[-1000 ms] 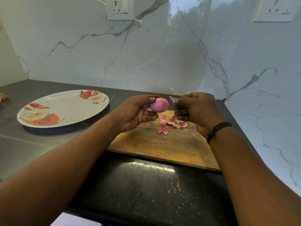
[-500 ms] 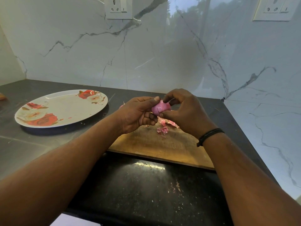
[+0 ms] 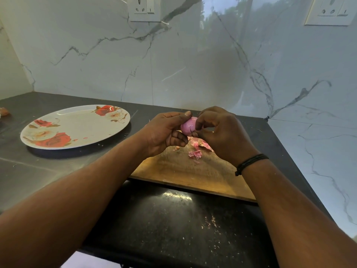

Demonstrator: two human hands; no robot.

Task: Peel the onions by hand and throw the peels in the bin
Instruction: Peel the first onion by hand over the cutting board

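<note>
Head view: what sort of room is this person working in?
Most likely a home kitchen. A wooden chopping board lies on a dark stone counter, a flowered plate sits beside it, and wall sockets are set in a marble-look backsplash.

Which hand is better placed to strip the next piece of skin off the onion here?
Likely the right hand: its fingertips are curled onto the onion at its exposed side, while the left hand cradles and steadies it above the cutting board.

Single head-worn view — looks forward and down, close over counter (image 3: 58, 171) corner, facing marble wall (image 3: 193, 64).
</note>
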